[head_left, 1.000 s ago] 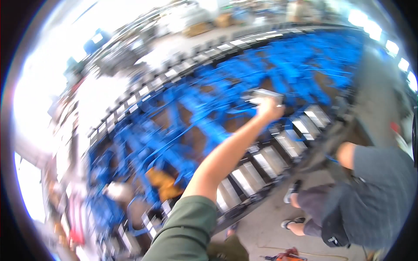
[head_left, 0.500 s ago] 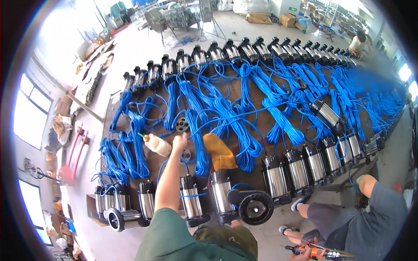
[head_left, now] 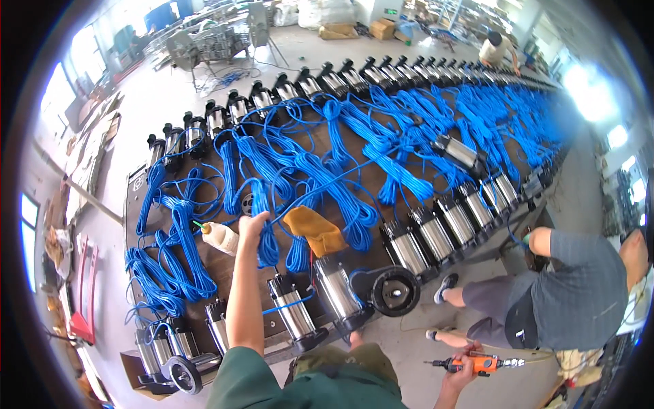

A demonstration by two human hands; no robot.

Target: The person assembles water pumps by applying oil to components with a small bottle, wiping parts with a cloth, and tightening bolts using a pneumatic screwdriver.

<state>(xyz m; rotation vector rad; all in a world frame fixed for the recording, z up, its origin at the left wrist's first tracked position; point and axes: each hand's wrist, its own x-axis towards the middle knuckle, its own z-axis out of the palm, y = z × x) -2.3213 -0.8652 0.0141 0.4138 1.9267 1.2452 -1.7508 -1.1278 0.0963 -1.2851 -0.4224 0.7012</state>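
Note:
My left hand (head_left: 253, 225) reaches across the workbench, its fingers closed on a bundle of blue cable (head_left: 267, 247). Beside it a white squeeze bottle (head_left: 221, 238) with a green tip lies tilted. My right hand (head_left: 460, 376), low at the right, grips an orange power screwdriver (head_left: 482, 364) whose bit points left. A steel pump (head_left: 335, 285) with black ends leans at the bench's near edge. Against its top rests a mustard-coloured glove or cloth (head_left: 317, 232). A black round pump end (head_left: 395, 290) sits beside this pump.
Steel pumps line the far edge (head_left: 238, 109) and the near edge (head_left: 436, 235), with blue cable bundles (head_left: 402, 174) between. A co-worker in a grey shirt (head_left: 586, 286) is close on the right. Another person (head_left: 496, 51) works at the far end. A red-handled tool (head_left: 83, 300) stands left.
The whole view has shifted and turned. My left hand has come onto the blue cable bundle from just beside it. My right hand and the screwdriver show higher and more fully.

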